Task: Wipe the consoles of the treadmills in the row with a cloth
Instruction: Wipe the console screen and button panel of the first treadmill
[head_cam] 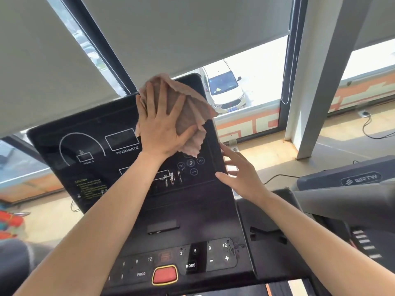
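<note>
Two bare forearms entering from lower frame, left from lower left, right from lower right. Nearest, at bottom centre: red stop button (164, 275) with yellow border, on lower key panel (181, 260) marked PROG, MODE, 3, 6, 9, 12, plus and minus. Dark slot (163, 227) just above panel, centre frame.

Right hand (239, 174) right of centre, fingers spread apart and loosely extended, holding nothing; fingertips at right edge of console (89, 159), contact or not cannot tell.

Left hand (162, 124) at upper centre, palm flat, fingers splayed, pressing pinkish-brown cloth (188, 107) against upper right part of console face. Cloth crumpled, folds spilling out past thumb toward right and below; top of cloth reaches console's upper rim. Console black, glossy, tilted; white arc graphic and PROGAM/MODE box at left of hand, round music and minus icons below cloth, yellow caution text at lower left.

Second treadmill (350, 189) at right edge, grey, logo plate visible.

Farther: grey roller blinds (171, 28) across upper frame, window frames dark. White car (224, 88) outside, upper centre right. Black cable (372, 129) on floor at right.
</note>
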Demonstrator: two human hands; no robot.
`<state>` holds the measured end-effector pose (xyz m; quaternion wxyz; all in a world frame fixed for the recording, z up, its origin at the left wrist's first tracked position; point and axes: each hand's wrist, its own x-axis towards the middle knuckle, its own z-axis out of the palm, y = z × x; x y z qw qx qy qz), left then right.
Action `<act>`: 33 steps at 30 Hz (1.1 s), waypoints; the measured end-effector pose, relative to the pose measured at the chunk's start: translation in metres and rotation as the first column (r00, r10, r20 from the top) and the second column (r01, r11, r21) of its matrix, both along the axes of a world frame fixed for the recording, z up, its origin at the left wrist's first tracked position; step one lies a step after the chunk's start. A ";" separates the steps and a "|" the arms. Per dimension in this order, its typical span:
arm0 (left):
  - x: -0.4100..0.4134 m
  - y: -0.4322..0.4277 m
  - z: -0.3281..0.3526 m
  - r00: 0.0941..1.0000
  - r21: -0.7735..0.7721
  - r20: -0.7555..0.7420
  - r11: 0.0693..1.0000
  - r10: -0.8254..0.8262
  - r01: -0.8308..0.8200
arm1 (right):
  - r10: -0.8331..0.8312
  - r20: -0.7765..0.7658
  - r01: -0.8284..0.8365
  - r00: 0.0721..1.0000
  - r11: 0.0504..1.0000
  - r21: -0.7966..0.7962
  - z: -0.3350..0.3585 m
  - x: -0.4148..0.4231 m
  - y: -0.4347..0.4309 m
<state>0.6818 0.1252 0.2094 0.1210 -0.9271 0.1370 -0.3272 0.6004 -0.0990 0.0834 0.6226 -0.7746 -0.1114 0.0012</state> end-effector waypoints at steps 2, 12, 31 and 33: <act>0.005 0.000 0.013 1.000 -0.002 -0.017 1.000 0.002 -0.002 | -0.004 -0.025 0.004 1.000 1.000 0.019 0.005 0.002 -0.002; 0.016 -0.029 0.044 0.991 0.135 -0.036 0.982 -0.129 0.132 | -0.084 0.115 0.076 0.990 0.994 0.078 0.057 0.025 0.014; -0.080 -0.006 -0.125 0.940 -0.407 -0.167 0.848 0.296 -0.339 | 0.035 0.486 0.244 0.873 0.832 -0.498 0.071 0.052 0.038; -0.092 -0.012 -0.144 0.921 -0.446 -0.215 0.806 0.325 -0.388 | 0.048 0.490 0.234 0.870 0.836 -0.497 0.070 0.052 0.037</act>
